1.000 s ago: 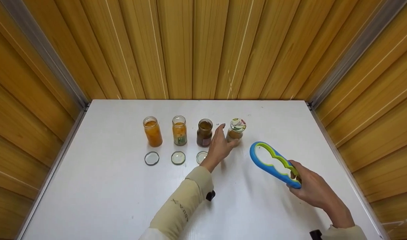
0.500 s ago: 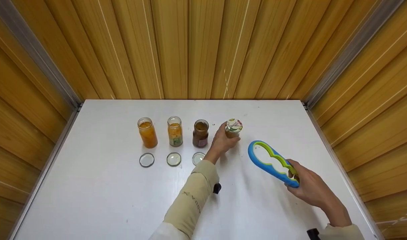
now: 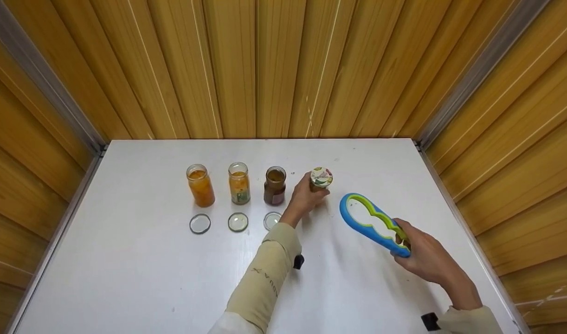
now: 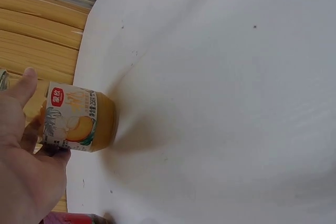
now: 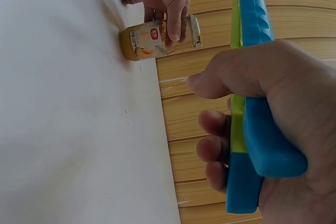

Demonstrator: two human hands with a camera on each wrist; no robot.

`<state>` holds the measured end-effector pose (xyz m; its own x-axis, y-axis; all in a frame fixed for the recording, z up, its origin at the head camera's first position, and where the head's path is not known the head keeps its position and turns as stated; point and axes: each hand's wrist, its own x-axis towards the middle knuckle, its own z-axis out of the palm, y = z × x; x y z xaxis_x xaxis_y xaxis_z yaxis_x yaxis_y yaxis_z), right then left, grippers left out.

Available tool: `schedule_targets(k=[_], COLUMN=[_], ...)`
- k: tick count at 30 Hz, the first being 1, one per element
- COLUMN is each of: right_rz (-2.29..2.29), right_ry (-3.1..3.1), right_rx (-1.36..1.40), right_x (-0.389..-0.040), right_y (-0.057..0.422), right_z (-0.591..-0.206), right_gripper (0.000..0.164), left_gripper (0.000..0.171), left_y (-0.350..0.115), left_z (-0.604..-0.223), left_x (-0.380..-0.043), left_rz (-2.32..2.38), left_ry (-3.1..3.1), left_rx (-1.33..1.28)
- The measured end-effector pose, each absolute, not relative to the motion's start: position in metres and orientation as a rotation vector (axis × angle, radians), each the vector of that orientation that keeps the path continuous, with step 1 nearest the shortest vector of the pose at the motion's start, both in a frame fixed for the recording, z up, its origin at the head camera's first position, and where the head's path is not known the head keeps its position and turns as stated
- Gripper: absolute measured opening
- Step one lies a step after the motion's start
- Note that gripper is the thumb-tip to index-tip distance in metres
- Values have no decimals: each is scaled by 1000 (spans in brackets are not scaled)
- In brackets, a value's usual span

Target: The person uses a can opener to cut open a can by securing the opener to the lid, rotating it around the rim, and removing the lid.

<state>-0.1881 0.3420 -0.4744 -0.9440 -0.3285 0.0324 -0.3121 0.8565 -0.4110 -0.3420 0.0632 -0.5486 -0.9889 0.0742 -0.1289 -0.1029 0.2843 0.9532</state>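
Note:
My left hand (image 3: 306, 197) grips a lidded jar (image 3: 321, 176) whose white lid carries a colourful print. In the left wrist view the jar's label (image 4: 73, 119) shows a peach, and my thumb and fingers wrap its upper part. The jar is roughly upright; whether its base touches the table I cannot tell. My right hand (image 3: 429, 260) holds a blue and green multi-size jar opener (image 3: 364, 229) by its narrow end, above the table and right of the jar. Seen from the right wrist, the thumb and fingers curl around the opener (image 5: 260, 135).
Left of the held jar stand three lidless jars: a dark brown one (image 3: 275, 192), an orange one with a green label (image 3: 240, 188) and another orange one (image 3: 202, 190). Their lids (image 3: 238, 222) lie in front on the white table (image 3: 125, 260). Wood-patterned walls (image 3: 274, 69) enclose it.
My left hand has come from beside the lidded jar to gripping it. The right hand keeps holding the jar opener with little movement, and the whole view has shifted slightly.

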Motion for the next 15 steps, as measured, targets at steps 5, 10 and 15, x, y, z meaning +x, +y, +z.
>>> schedule_targets(k=[5,10,15], right_rz=[-660,-669,-685], right_ry=[2987,2990,2993], right_rx=[-523,-573,-595], right_x=[-186,-185,-183], right_y=[339,335,330], right_z=[-476,-475,-475], right_gripper=[73,72,71], left_gripper=[76,72,68], left_y=[54,43,34], left_z=[-550,-550,-551], left_x=[-330,-320,-307], left_rz=[1766,1748,1731], left_ry=[2342,2309,2264], left_rx=[43,139,204])
